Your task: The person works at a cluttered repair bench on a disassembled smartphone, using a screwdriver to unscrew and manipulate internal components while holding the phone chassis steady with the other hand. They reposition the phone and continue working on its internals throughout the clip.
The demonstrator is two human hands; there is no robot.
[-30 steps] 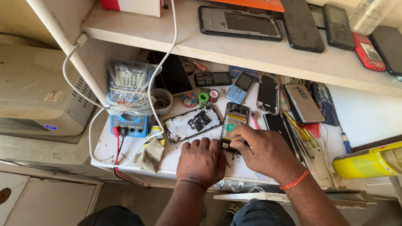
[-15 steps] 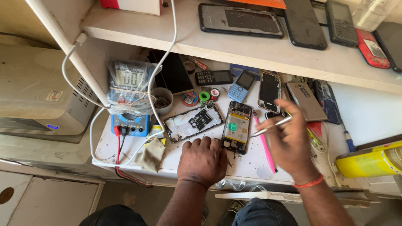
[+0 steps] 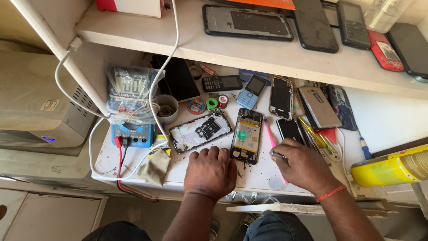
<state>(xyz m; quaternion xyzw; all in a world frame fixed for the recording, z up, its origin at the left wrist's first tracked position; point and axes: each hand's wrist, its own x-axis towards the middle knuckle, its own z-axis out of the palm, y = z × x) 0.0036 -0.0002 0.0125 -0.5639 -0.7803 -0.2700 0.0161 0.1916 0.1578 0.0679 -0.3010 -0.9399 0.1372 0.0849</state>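
Head view: a cluttered white workbench (image 3: 285, 178) seen from above, with a shelf (image 3: 249, 53) over it.
Opened phone: the opened phone (image 3: 246, 136) lies flat at the bench's middle, at 1 o'clock from the left hand, its green-labelled battery and circuit board bare.
Left hand: the left hand (image 3: 210, 172) rests palm down on the bench, fingers loosely curled, grasping nothing; its fingertips lie just beside the phone's lower left corner.
Right hand: the right hand (image 3: 303, 166) is closed around a slim metal tool (image 3: 278, 155), at 4 o'clock from the phone and apart from it.
Handling: likely light and stiff but fragile; the bare board and battery should not be pressed, so the long frame edges look the safest hold.
Back cover: a detached back cover (image 3: 201, 131) lies tilted at 9 o'clock from the phone.
Labels and packages: a blue multimeter (image 3: 131, 111) in a clear plastic bag at 9 o'clock; a yellow spray can (image 3: 392, 167) on its side at 3 o'clock; a red-and-white box (image 3: 131, 6) on the shelf at 11 o'clock.
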